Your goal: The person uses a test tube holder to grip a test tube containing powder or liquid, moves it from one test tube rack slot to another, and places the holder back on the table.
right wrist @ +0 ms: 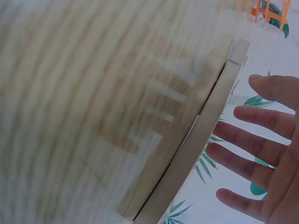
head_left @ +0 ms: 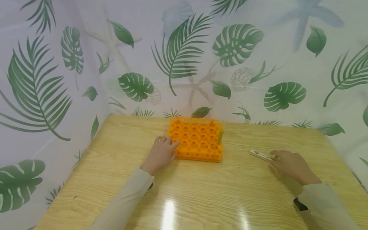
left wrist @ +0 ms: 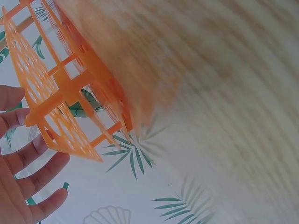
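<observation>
An orange test tube rack (head_left: 194, 137) with rows of round holes stands toward the back of the table. My left hand (head_left: 162, 151) is at its left end; in the left wrist view, loosely extended fingers (left wrist: 35, 154) reach the rack's end frame (left wrist: 70, 88). At the rack's right end stands a slender yellow-green tube (head_left: 220, 135). To the right, a small wooden clamp (head_left: 260, 155) lies on the table, its near end overlapped by my right hand (head_left: 291, 164). The right wrist view shows spread, straight fingers (right wrist: 252, 140) beside the wooden clamp (right wrist: 196, 126).
The wood-grain table (head_left: 218, 195) reflects light near its front. A white cloth with green leaf prints (head_left: 238, 44) hangs behind the table and along its left side.
</observation>
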Motion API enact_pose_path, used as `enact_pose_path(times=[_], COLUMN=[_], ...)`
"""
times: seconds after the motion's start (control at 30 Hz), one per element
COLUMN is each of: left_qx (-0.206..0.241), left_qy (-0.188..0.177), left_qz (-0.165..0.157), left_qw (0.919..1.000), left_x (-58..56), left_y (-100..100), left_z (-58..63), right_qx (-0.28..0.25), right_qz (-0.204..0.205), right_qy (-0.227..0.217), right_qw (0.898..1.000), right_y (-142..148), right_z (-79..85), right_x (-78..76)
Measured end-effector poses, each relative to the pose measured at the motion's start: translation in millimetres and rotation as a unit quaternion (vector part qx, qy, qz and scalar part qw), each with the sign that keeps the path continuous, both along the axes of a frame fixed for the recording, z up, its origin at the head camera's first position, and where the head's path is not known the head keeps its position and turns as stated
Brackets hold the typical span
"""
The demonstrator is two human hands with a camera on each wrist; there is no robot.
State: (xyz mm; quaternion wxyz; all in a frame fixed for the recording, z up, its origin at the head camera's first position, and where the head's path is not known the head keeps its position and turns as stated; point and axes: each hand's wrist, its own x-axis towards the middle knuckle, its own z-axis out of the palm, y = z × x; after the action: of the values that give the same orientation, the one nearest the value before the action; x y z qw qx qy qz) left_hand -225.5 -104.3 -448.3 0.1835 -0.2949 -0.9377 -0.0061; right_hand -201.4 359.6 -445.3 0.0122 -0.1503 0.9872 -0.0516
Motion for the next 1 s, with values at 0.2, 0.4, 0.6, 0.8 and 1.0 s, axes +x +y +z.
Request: enact_pose_path(times=[0.2, 0.4, 0.6, 0.8, 1.0], left_qx=[0.005, -0.006, -0.002, -0.001, 0.004], left_qy=[0.011, 0.004, -0.007, -0.040, -0.048], left_qz=[-0.001, 0.007, 0.006, 0.008, 0.006], left_qw=[0.9999, 0.9999, 1.0000, 0.9992, 0.9988], left_x=[-1.8, -3.8, -4.7, -4.7, -4.1], left_y=[0, 1, 1, 0, -1], left_z=[-0.3, -1.4, -1.3, -1.6, -2.2], right_qx=[0.001, -0.016, -0.013, -0.006, -0.006], right_qz=[0.005, 0.009, 0.015, 0.020, 0.014], right_qy=[-0.001, -0.018, -0.021, -0.025, -0.041], right_qw=[1.000, 1.000, 1.000, 0.999, 0.999], right_y=[0, -1, 3, 7, 9], right_z=[0.5, 1.7, -4.9, -11.2, -12.0], right_x=[-1.8, -2.6, -5.9, -9.8, -12.8])
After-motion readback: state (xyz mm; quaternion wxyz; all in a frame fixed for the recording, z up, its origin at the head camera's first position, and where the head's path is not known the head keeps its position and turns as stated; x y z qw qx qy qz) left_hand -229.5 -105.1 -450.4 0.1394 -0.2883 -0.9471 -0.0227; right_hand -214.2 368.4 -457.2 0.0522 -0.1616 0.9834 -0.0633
